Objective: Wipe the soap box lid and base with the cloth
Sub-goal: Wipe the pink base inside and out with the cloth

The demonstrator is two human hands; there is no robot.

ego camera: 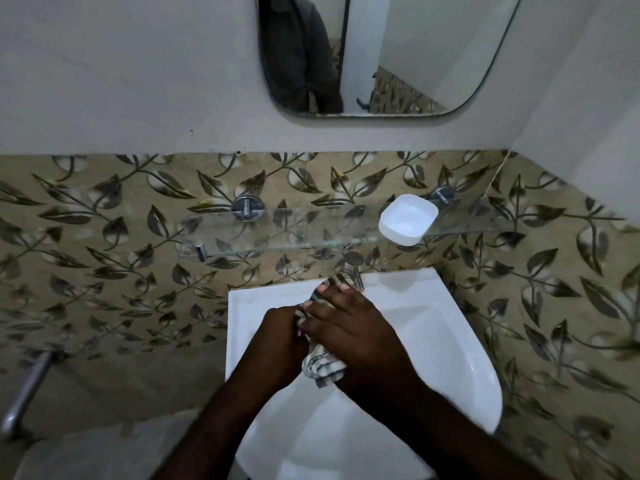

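Room: bathroom corner with leaf-patterned tiles (104, 271) below a plain wall, and a mirror (415, 46) above.
Sink: white sink (485, 386) against the tiles, both hands over its bowl.
Left hand: left hand (280, 344) was curled, its fingers closed on the near edge of the cloth (322, 368).
Right hand: right hand (353, 337) lay over the cloth and held it, its fingers (332, 294) stretched toward the wall, touching the left hand.
Cloth: checked, bunched between the two hands; one end showed past the right fingertips, the other hung under the right palm.
Soap box: one white soap box half (408, 220) sat open side up on the glass shelf (311, 226), toward its right end, above the hands and well apart from the fingers.
Lid or base: could not be told for that half.
Hidden: whatever the cloth wrapped was covered by the hands; the tap (353, 273) showed only as a chrome bit behind the right fingertips.
Cut off: both forearms ran out of the bottom edge; a blurred metal rail (27, 389) left the frame at the left.
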